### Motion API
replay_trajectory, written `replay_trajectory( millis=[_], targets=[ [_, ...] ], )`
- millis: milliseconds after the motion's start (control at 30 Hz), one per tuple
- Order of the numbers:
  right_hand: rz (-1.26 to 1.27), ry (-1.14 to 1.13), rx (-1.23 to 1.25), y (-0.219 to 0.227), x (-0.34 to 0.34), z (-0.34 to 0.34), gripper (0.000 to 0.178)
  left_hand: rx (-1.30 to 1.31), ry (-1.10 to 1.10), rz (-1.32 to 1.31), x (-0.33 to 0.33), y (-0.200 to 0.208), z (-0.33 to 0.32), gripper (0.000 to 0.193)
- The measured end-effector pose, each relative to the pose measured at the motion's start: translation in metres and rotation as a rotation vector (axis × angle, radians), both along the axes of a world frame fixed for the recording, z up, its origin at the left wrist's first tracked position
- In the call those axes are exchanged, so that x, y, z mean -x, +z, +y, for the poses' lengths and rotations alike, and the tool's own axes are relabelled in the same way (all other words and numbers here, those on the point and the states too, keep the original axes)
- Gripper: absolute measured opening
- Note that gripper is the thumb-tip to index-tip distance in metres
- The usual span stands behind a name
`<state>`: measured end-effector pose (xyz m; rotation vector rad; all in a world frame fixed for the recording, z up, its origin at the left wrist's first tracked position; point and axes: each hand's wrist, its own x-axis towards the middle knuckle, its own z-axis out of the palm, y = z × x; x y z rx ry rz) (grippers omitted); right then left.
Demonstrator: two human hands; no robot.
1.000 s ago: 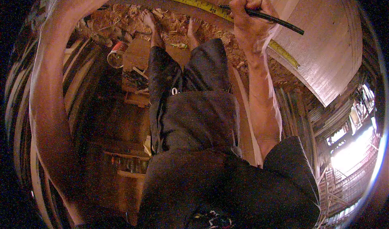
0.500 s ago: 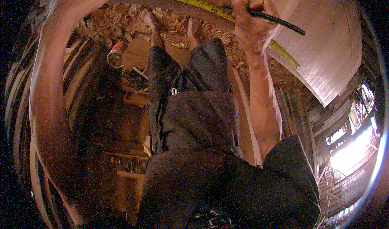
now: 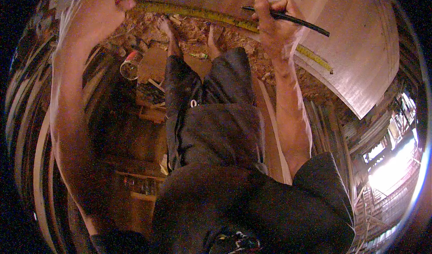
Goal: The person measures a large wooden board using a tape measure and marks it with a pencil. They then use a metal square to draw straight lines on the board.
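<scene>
A yellow tape measure (image 3: pixel 193 13) lies stretched along the near edge of a pale wooden sheet (image 3: pixel 360 42). Its left part is gripped by my left hand (image 3: pixel 101 18), whose thumb points along the blade; whatever lies inside that palm is hidden. My right hand (image 3: pixel 281 27) rests over the blade further right, fingers closed round a slim black pencil (image 3: pixel 306 24). The pencil's thin end points left, just above the tape. Beyond my right wrist the blade shows again and ends in its hook on the sheet.
Below the sheet, my bare feet stand on ground littered with wood chips (image 3: pixel 189 31). A red and white tub (image 3: pixel 130 66) lies left of my legs. Long timber strips (image 3: pixel 40 141) line the left side, with more planks (image 3: pixel 326 132) at the right. Bright openings show at far right.
My left hand has come down and slightly to the right, and the tape's left part has dropped with it. My right hand has shifted a little left with the pencil.
</scene>
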<state>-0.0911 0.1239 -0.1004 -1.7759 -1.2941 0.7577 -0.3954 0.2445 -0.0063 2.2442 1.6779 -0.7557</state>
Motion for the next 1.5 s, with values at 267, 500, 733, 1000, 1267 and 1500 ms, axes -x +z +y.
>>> replay_trajectory(
  millis=[267, 500, 733, 1000, 1267, 1500],
  targets=[
    [-0.022, 0.003, -0.034, -0.001, -0.001, -0.002, 0.039, -0.040, 0.065, 0.005, 0.010, 0.003, -0.032, 0.037],
    [0.013, -0.038, -0.074, -0.004, 0.004, 0.000, 0.039, 0.001, 0.116, -0.014, 0.012, 0.010, -0.035, 0.036],
    [0.414, -0.246, -0.240, 0.041, -0.016, -0.013, 0.033, 0.041, 0.109, -0.073, 0.021, 0.014, -0.036, 0.038],
    [-0.457, -0.066, 0.233, 0.119, -0.045, -0.051, 0.021, 0.053, 0.062, -0.143, 0.107, 0.027, 0.002, 0.034],
    [-0.536, -0.187, 0.351, 0.081, 0.026, -0.052, 0.020, 0.120, 0.039, -0.104, 0.198, 0.024, 0.094, 0.046],
    [-0.587, -0.210, 0.373, 0.064, 0.043, -0.033, 0.025, 0.037, -0.077, -0.119, 0.218, 0.001, 0.133, 0.049]
  ],
)
